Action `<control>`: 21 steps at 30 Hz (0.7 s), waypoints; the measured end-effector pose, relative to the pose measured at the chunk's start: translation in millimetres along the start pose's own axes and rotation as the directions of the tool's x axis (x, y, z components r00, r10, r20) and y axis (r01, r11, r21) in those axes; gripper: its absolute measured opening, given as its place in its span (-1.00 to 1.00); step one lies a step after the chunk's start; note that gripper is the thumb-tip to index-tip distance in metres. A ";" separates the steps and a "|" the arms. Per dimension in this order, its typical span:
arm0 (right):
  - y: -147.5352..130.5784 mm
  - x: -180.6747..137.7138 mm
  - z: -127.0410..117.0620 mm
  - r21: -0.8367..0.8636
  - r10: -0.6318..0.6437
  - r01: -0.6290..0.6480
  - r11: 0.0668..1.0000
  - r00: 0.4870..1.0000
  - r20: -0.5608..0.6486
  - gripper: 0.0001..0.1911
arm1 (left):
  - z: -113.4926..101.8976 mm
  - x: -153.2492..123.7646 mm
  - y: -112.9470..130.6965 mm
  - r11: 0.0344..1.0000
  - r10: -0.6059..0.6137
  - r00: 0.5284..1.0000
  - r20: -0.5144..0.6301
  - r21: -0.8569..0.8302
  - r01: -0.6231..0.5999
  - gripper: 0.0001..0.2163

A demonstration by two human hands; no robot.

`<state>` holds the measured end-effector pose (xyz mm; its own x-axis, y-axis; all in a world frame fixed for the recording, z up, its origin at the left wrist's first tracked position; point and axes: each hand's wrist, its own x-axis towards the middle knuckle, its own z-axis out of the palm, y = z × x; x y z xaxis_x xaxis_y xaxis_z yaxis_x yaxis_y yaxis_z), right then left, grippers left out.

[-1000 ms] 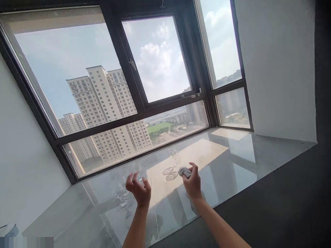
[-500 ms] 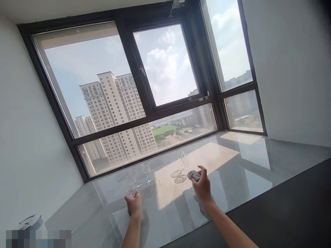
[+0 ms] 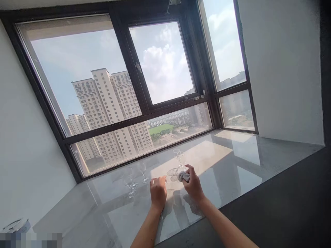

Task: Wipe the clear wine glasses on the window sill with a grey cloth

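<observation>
My right hand [image 3: 193, 184] is closed around a bunched light grey cloth [image 3: 183, 176]. Just left of it is my left hand [image 3: 158, 191], seen from the back, its fingers bent forward and somewhat apart; I make out nothing held in it. Beyond my right hand stand two clear stemmed glasses, the nearer glass [image 3: 181, 157] and a farther glass [image 3: 177, 152]; their shadows fall between my hands. Left of my left hand stand three more glasses: a front glass [image 3: 128, 182], one close behind it [image 3: 133, 179], and another glass [image 3: 143, 170] nearer the window.
The glossy grey tiled sill [image 3: 219, 179] has its front edge running diagonally below my hands. A dark-framed window [image 3: 144, 119] closes off the back. At the lower left sits a white and blue container [image 3: 19, 225], partly covered by a pixelated patch.
My left hand has left the front glass on the left and moved right, close to my right hand. The glass stands on the sill. My right hand keeps the cloth; the view has shifted slightly.
</observation>
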<state>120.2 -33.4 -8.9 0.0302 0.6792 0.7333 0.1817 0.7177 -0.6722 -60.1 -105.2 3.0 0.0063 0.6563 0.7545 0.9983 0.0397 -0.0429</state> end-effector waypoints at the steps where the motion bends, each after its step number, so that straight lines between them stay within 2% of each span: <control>1: -0.2 -0.8 0.7 0.006 -0.023 0.022 1.000 0.999 0.023 -0.43 | 2.1 5.0 3.4 0.999 0.029 0.999 -0.025 0.018 -0.028 -0.63; 4: -0.4 -2.6 1.8 0.022 -0.068 0.066 0.998 0.995 0.075 -0.40 | 3.3 13.5 7.9 0.998 0.066 0.996 -0.064 0.027 -0.064 -0.63; 7: 0.1 -2.7 1.4 0.021 -0.061 0.060 0.998 0.995 0.084 -0.40 | -1.6 13.5 8.6 0.995 0.093 0.994 -0.055 -0.021 -0.095 -0.63; 13: 3.4 0.3 -0.1 -0.057 0.032 -0.034 0.998 0.999 -0.041 -0.46 | -5.5 10.2 10.7 0.975 0.092 0.996 0.017 -0.205 -0.087 -0.71; 16: 5.3 0.4 0.7 -0.070 0.040 -0.043 0.997 0.998 -0.046 -0.46 | -0.1 9.8 8.7 0.951 0.052 0.998 0.042 -0.308 -0.037 -0.72; 21: 2.5 -1.1 2.6 0.019 0.006 -0.007 1.000 0.998 0.059 -0.39 | 6.4 7.0 0.7 0.879 -0.090 0.991 0.102 -0.460 0.127 -0.68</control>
<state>118.0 -32.0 -11.6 -0.0264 0.6911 0.7223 0.1625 0.7159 -0.6790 -59.7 -95.8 4.1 -0.0892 0.7237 0.6843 0.9049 -0.2283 0.3593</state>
